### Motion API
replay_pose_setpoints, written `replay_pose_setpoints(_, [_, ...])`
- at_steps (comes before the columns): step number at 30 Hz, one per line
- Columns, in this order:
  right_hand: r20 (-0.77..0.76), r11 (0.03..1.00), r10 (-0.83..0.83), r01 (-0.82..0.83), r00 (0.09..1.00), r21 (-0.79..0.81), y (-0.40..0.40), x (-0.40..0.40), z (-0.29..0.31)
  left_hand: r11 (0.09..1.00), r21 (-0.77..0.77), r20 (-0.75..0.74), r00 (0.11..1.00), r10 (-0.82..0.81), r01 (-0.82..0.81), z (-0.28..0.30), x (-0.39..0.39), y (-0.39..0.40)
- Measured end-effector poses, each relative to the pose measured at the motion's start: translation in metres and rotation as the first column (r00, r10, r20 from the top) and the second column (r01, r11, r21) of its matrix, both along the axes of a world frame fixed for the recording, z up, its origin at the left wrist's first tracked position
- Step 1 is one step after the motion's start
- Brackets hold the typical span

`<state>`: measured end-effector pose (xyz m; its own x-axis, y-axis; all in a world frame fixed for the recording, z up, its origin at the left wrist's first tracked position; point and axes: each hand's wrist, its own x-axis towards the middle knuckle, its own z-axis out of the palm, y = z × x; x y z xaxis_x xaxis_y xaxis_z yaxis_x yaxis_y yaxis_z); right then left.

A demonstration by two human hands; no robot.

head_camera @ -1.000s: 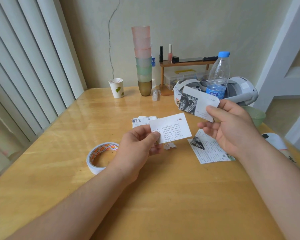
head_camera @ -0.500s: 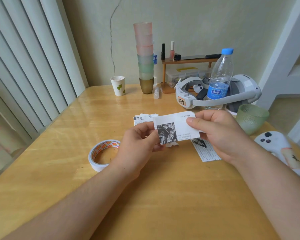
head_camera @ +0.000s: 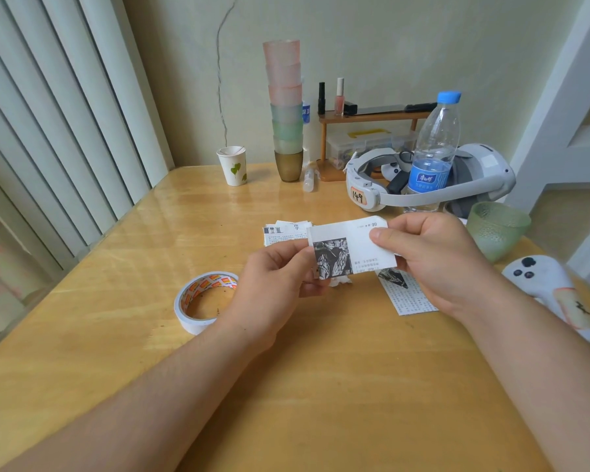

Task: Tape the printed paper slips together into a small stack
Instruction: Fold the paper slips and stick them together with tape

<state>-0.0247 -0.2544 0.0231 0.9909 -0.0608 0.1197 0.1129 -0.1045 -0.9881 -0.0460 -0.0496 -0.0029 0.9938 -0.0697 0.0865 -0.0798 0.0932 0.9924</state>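
Glossy wood table (head_camera: 123, 301); matt paper slip (head_camera: 358, 247); clear plastic bottle (head_camera: 435, 148).

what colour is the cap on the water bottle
Light blue: the cap on the clear water bottle shows best in the head view.

A tall stack of frosted tumblers (head_camera: 285, 107), pink above green above a bronze one, stood at the far edge of the wooden table (head_camera: 116, 328), with a paper cup (head_camera: 233, 165) printed with green leaves to its left; a small wooden shelf (head_camera: 372, 119) to its right carried nail-polish bottles (head_camera: 338, 96), and a clear plastic box (head_camera: 365, 142) sat beneath it. A white headset (head_camera: 433, 185) labelled 149 lay around a blue-capped water bottle (head_camera: 435, 144); a green glass cup (head_camera: 496, 229) and a white controller (head_camera: 552, 294) sat near the right edge; vertical blinds (head_camera: 48, 114) hung at the left.
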Motion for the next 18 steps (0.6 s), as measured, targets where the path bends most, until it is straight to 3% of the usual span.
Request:
replay_pose_setpoints(9, [0.003, 1.0, -0.014, 0.014, 1.0, -0.013, 0.0028, -0.0027, 0.003, 0.999, -0.032, -0.046, 0.999, 0.012, -0.014, 0.0025, -0.0009, -0.0003])
replay_pose_setpoints(18, [-0.012, 1.0, -0.017, 0.017, 1.0, -0.007, 0.0051, -0.0041, 0.0034, 0.996, 0.084, 0.029, 1.0, 0.009, -0.012, -0.0025, -0.0008, 0.0001])
